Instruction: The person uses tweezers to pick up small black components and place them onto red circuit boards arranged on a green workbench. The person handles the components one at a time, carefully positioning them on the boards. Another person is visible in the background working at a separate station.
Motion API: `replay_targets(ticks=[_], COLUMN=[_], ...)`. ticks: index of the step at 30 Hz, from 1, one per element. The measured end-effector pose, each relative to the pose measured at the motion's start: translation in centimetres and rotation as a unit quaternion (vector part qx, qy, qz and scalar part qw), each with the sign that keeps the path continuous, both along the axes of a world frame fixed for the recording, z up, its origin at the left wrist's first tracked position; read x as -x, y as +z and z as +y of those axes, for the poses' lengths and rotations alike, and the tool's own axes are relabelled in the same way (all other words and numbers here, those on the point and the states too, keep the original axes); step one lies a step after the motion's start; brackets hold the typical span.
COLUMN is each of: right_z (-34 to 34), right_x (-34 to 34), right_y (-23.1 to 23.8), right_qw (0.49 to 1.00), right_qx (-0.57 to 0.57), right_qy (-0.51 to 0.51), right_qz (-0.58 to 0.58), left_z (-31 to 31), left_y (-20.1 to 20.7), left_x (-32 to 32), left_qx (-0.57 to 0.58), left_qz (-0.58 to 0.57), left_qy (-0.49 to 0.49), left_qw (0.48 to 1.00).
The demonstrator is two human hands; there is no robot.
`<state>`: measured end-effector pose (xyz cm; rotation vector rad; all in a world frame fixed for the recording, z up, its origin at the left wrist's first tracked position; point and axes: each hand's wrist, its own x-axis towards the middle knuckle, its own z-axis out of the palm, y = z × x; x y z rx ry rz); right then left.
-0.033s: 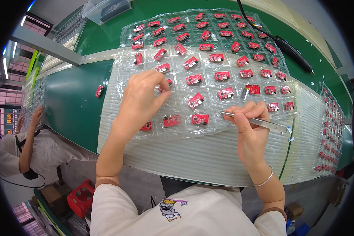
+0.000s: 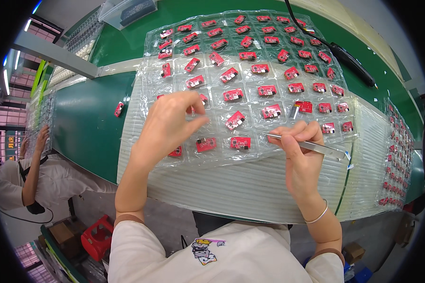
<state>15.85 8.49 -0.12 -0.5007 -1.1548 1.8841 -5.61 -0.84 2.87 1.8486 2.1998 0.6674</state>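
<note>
A clear plastic blister tray (image 2: 212,162) spreads before me, its pockets holding many small red circuit boards (image 2: 233,95). Over the tray's left part hovers my left hand (image 2: 171,121). Its fingers curl, with a gap between thumb and forefinger and nothing seen in them; part of a red board shows behind the gap. My right hand (image 2: 301,151) grips metal tweezers (image 2: 323,150) at the tray's near right. Their tips point left, close to a red board largely hidden by my fingers. Further up, one board (image 2: 303,107) lies beside a small silvery piece.
One loose red board (image 2: 119,109) lies on the green mat at left. A black-handled corded tool (image 2: 352,65) rests at far right. Another filled tray (image 2: 394,162) stands at the right edge. A co-worker (image 2: 38,179) sits at left, near a red stool (image 2: 97,237).
My left hand has shifted slightly toward me, its thumb a little to the right. The right hand and tweezers have hardly moved. The co-worker's hand moved slightly.
</note>
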Motion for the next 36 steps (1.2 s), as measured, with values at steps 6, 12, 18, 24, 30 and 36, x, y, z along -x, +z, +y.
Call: replay_targets(ticks=[6, 12, 18, 24, 30, 36], right_z=[0.0, 0.0, 0.0, -0.1, 0.0, 0.0], right_x=[0.1, 0.1, 0.0, -0.2, -0.2, -0.1], right_y=[-0.1, 0.0, 0.2, -0.1, -0.1, -0.2], right_qw=[1.0, 1.0, 1.0, 0.999, 0.997, 0.996], right_qx=[-0.006, 0.002, 0.002, -0.044, -0.068, -0.077], right_qy=[0.005, -0.007, 0.004, 0.023, 0.025, 0.037], right_qz=[-0.003, -0.003, 0.014, 0.009, -0.01, -0.001], left_z=[-1.7, -1.2, 0.6, 1.1, 1.3, 1.3], left_y=[-0.1, 1.1, 0.0, -2.2, -2.6, -2.4], left_x=[-2.2, -2.1, -3.4, -4.7, -4.8, -4.8], left_qx=[0.114, 0.104, -0.137, -0.273, -0.347, -0.367], left_qz=[0.021, -0.079, -0.213, -0.141, -0.086, -0.079], left_qy=[-0.084, -0.082, -0.099, -0.145, -0.174, -0.181], left_qw=[0.99, 0.988, 0.962, 0.94, 0.918, 0.909])
